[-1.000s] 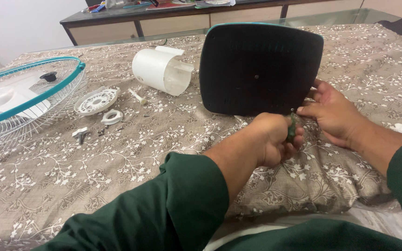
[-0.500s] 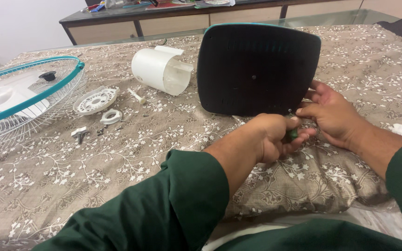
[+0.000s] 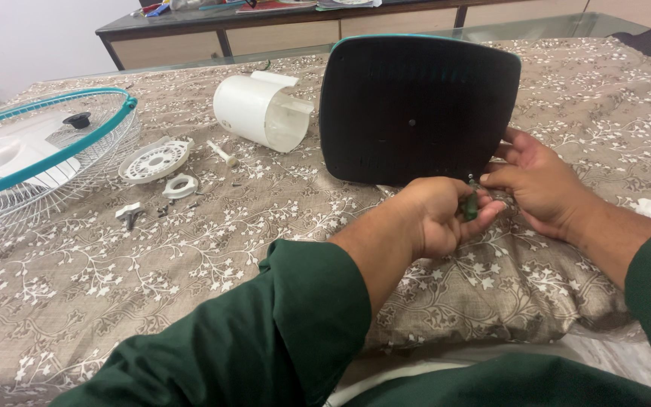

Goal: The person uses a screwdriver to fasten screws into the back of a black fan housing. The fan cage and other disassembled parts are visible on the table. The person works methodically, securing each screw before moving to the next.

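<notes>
left hand: curled around a green-handled screwdriver, tip pointing up at the lower edge of the black panel
right hand: fingers pressed on the panel's lower right corner, thumb close to the screwdriver tip
black panel: standing tilted on the bed, teal rim, near centre-right
bed cover: brown, white flower print
white cylinder housing: lying on its side, left of the panel
fan grille: far left, teal ring, white blade inside
small white parts: between grille and housing, screws scattered just beside them
</notes>
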